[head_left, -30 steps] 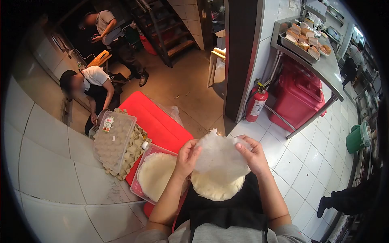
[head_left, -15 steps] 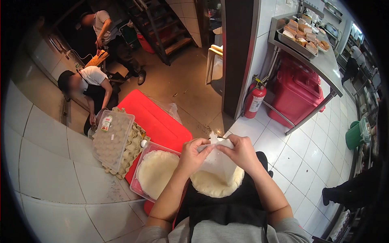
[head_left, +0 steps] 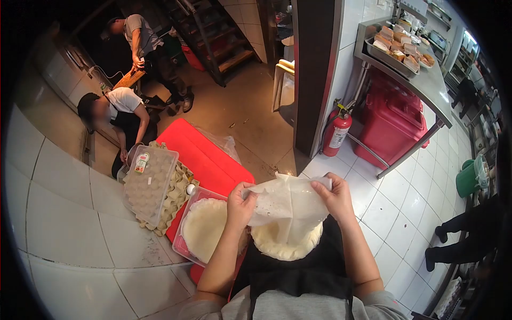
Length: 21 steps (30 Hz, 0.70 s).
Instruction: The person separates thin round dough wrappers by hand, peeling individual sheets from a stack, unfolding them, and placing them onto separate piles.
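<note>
A thin, creased sheet of baking paper [head_left: 285, 200] is stretched between my two hands. My left hand [head_left: 241, 205] pinches its left edge, and my right hand [head_left: 333, 196] pinches the right edge. Below it, on my black-aproned lap, sits a pale pie crust [head_left: 288, 249] with a crimped rim; the sheet hides its far part. A second pale crust [head_left: 202, 229] lies to the left in a clear plastic container [head_left: 180, 242], partly covered by my left forearm.
A red lid-like surface [head_left: 205, 157] carries egg trays [head_left: 178, 197], a clear plastic egg cover [head_left: 152, 178] and a white egg [head_left: 190, 189]. Two people are at the upper left. A fire extinguisher [head_left: 336, 136], red bin [head_left: 392, 125] and steel table [head_left: 437, 96] with bread stand right.
The baking paper, bunched between my close-held hands before, is now spread wide. My hands have moved apart, left and right. At the far right, more of a person's legs shows.
</note>
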Tool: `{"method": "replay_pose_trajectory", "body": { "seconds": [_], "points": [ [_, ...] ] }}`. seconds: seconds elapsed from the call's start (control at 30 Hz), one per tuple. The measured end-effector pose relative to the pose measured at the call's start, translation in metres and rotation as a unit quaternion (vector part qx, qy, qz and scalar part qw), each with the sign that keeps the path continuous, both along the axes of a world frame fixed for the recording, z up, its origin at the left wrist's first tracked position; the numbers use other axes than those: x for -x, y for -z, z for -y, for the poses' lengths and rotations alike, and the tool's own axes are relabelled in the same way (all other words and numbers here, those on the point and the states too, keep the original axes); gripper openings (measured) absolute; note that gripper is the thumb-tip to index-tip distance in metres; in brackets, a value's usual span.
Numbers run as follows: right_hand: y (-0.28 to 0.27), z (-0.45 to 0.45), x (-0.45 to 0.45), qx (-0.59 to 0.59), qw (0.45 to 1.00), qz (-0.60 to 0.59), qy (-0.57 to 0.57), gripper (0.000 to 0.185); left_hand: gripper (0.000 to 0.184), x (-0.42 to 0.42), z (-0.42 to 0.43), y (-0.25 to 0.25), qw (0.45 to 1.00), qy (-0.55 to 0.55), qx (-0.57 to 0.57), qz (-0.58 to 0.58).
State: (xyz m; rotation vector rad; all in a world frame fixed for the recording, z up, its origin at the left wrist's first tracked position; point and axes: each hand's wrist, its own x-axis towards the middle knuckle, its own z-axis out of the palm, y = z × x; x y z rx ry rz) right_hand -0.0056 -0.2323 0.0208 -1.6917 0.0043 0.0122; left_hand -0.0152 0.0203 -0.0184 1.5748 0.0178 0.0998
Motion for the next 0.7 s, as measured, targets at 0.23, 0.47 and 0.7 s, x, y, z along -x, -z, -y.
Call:
{"method": "replay_pose_trajectory", "body": {
  "seconds": [0.23,0.47,0.7],
  "points": [
    [-0.024,-0.015,0.01,-0.021,0.986,-0.006,-0.165,0.017,0.024,-0.006,0.019,-0.048,0.978,0.174,0.102,-0.057],
    [-0.043,-0.016,0.007,0.187,0.964,0.163,-0.099,0.025,0.014,-0.014,0.027,-0.054,0.985,0.163,-0.056,-0.026],
    [-0.024,0.0,-0.005,0.171,0.98,0.095,-0.042,0.037,0.019,-0.009,0.019,-0.057,0.964,0.058,-0.221,0.134]
  ]
}}
